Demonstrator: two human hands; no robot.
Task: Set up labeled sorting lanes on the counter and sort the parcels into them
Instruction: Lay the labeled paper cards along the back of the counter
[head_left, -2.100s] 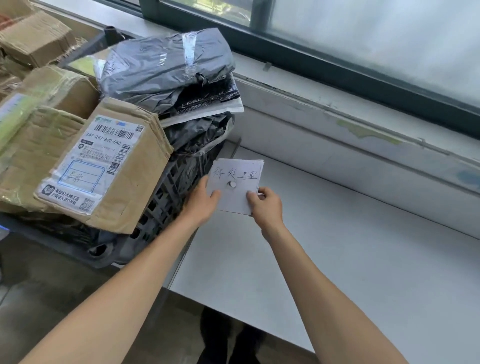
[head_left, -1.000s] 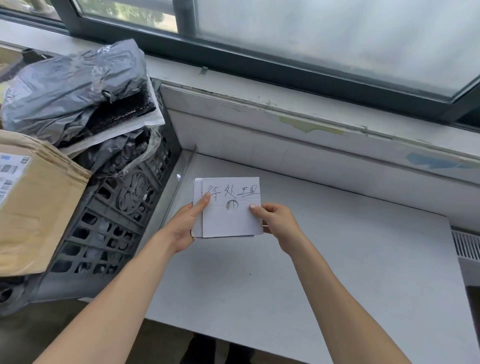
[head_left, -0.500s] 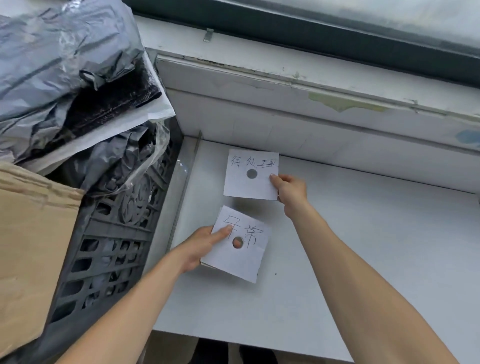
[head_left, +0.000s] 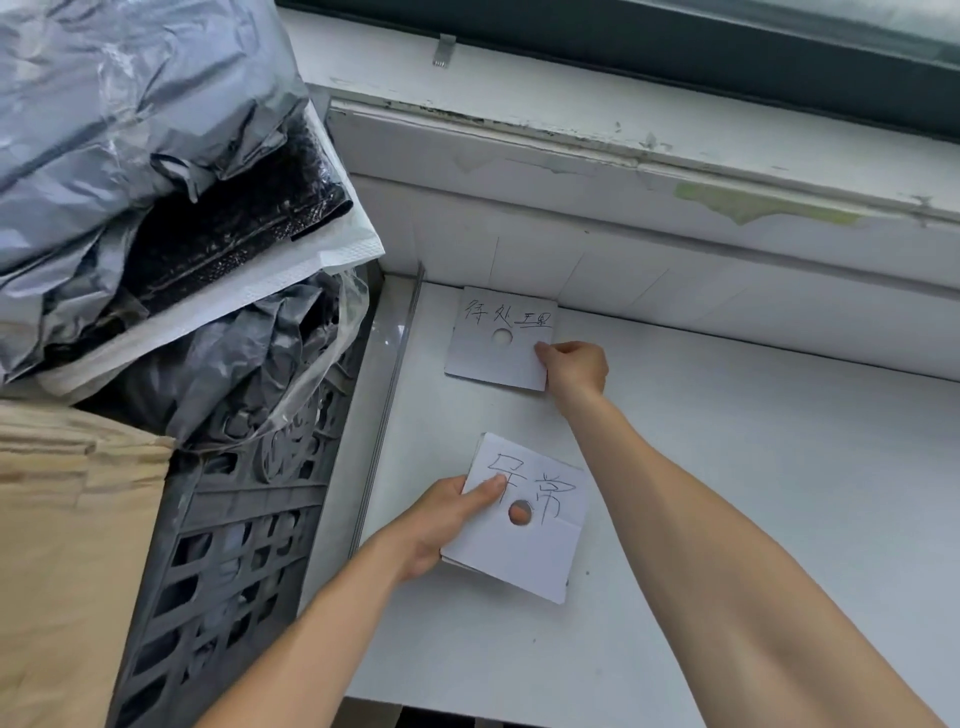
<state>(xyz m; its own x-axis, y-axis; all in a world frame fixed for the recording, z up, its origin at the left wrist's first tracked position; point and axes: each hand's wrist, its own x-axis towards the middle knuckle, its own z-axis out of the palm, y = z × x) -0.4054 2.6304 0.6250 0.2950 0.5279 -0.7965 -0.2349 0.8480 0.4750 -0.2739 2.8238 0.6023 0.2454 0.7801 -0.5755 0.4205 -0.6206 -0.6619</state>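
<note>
A: Since half a second ago the first card has come down onto the back left corner of the counter, its top edge at the wall. And the right hand?
B: Thumb and fingers pinch that card's right edge. The left hand grips the stack of remaining cards, thumb on top, nearer us than the laid card.
A: And the next lane?
B: Probably rightward along the counter. The crate of parcels closes off the left.
</note>
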